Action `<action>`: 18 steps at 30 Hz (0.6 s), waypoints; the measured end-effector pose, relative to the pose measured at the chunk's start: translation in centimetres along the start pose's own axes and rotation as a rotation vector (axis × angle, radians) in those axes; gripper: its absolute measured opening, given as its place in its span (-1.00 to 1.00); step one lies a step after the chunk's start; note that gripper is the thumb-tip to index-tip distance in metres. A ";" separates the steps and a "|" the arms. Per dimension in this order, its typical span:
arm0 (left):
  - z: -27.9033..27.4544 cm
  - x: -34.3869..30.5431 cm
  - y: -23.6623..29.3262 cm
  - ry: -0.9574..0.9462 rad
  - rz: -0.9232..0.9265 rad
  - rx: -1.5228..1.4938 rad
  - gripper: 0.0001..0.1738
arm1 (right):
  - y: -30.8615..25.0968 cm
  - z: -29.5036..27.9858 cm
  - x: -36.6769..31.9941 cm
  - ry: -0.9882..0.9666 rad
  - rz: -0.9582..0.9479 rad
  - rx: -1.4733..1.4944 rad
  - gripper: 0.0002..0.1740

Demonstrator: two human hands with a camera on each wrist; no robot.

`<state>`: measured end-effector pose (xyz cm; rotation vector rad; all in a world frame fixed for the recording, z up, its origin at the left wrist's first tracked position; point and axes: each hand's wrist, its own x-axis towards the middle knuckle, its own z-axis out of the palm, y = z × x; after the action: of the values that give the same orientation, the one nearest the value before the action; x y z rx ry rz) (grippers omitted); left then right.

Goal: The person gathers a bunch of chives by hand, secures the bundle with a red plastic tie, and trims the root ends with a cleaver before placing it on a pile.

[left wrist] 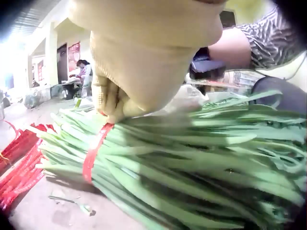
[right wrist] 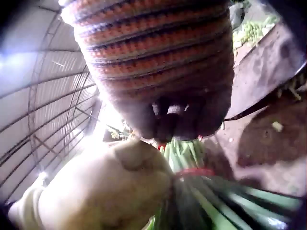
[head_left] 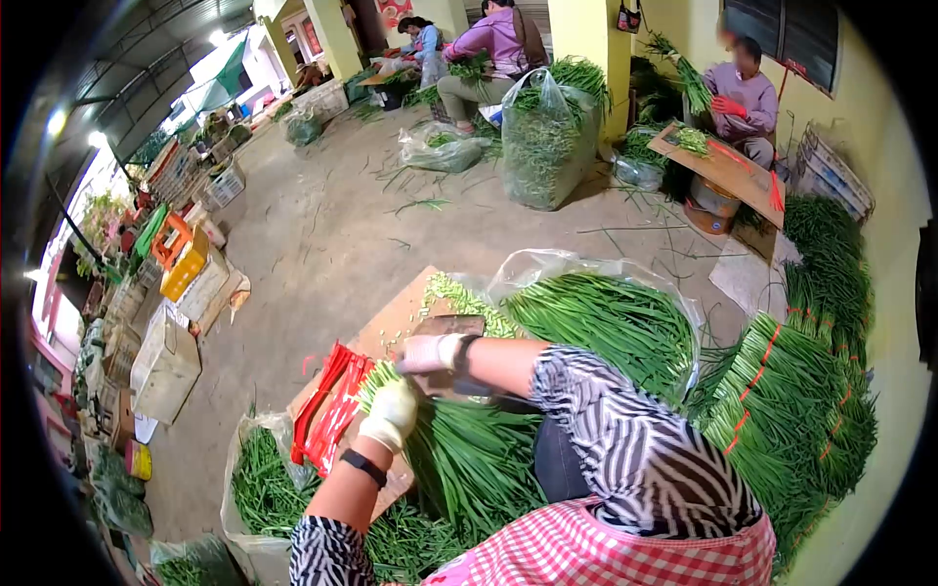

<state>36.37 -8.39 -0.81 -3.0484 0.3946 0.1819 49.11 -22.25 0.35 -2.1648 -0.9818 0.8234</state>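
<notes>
A bunch of long green chives (head_left: 469, 444) with pale stem ends lies across the board, a red tie (left wrist: 96, 152) around it near those ends. My left hand (head_left: 393, 410), in a cream glove, grips the bunch; in the left wrist view its fingers press down right at the tie. Blurred at the stem ends, my gloved right hand (head_left: 430, 354) has bent fingers (right wrist: 187, 122) in the right wrist view, with their undersides hidden. I cannot tell whether they hold anything. Red strips (head_left: 337, 415) lie left of the bunch.
Cut stem pieces (head_left: 459, 298) are scattered on the cardboard-covered board (head_left: 376, 327). Beyond my right arm sits an open plastic bag of chives (head_left: 606, 317). Tied bunches (head_left: 782, 391) are stacked at the right wall. Another bag of greens (head_left: 269, 479) stands at left. Several people sit farther back.
</notes>
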 end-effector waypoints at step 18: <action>-1.1 11.0 -7.0 -0.817 0.016 0.115 -0.58 | -4.7 9.6 0.5 0.052 -0.277 -0.997 -0.75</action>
<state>48.86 -4.42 -0.73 -2.5519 0.3359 1.2748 40.34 -16.72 -2.30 -2.6906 -1.8842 0.1067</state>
